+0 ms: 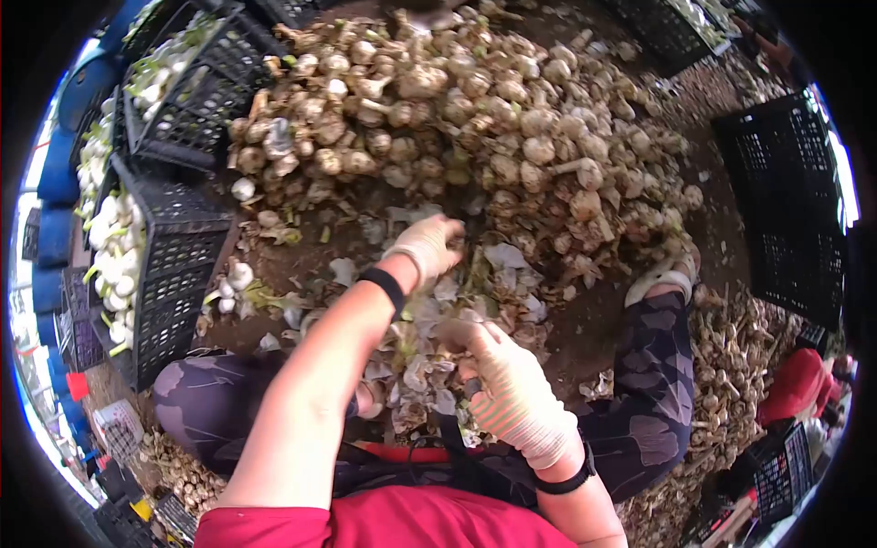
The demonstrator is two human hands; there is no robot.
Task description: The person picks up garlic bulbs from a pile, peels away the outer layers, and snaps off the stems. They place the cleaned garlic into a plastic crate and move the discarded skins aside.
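Note:
My left hand [427, 247], in a pale glove with bare fingertips, reaches forward to the near edge of a big heap of garlic bulbs [539, 151]. Its fingers are bent but apart, and I see nothing between them. Closer to my body, my right hand [516, 397] wears a striped pale glove. Its fingers are curled closed, with something small and dark at them that I cannot make out; the fingertips are blurred. Below both hands, loose papery garlic skins [420, 374] lie between my legs. Two cleaned white bulbs [239, 276] rest on the ground at the left.
Black crates [183, 274] holding white garlic stand on the left. Another black crate [781, 201] stands at the right on its side. More garlic [731, 365] covers the ground behind my right leg. A person in red [795, 388] is at the far right.

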